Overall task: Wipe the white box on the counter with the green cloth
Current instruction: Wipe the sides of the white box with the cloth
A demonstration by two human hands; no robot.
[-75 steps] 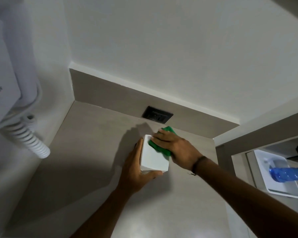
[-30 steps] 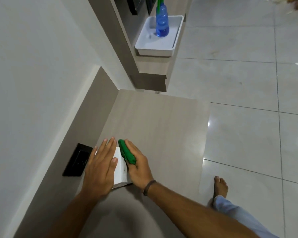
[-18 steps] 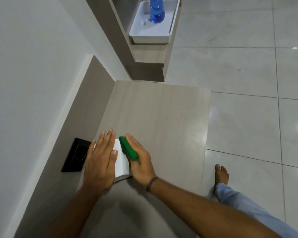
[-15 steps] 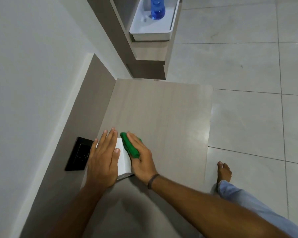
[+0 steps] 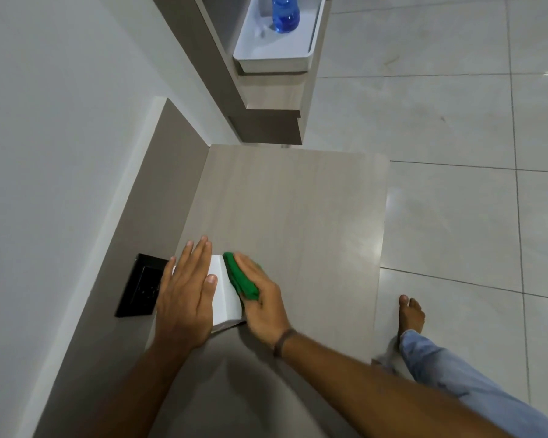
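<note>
lower centre-left of frame: left hand (image 5: 184, 298) lies flat, steadying the white box (image 5: 223, 294) on the surface (image 5: 291, 216); right hand (image 5: 261, 300) presses the green cloth (image 5: 239, 281) against its side. wiping underway, probably unfinished.

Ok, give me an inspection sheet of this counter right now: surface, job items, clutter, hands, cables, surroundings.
Surface: wood-grain counter, mostly bare.
Job's things: white box on the counter; green cloth pressed against its right side.
Clutter: nothing seen.
Hands: left hand flat on the box; right hand holds the cloth.
Cables: nothing seen; black wall socket beside the box.
Surroundings: blue bottle in a white tray on a shelf; tiled floor; bare foot.
</note>
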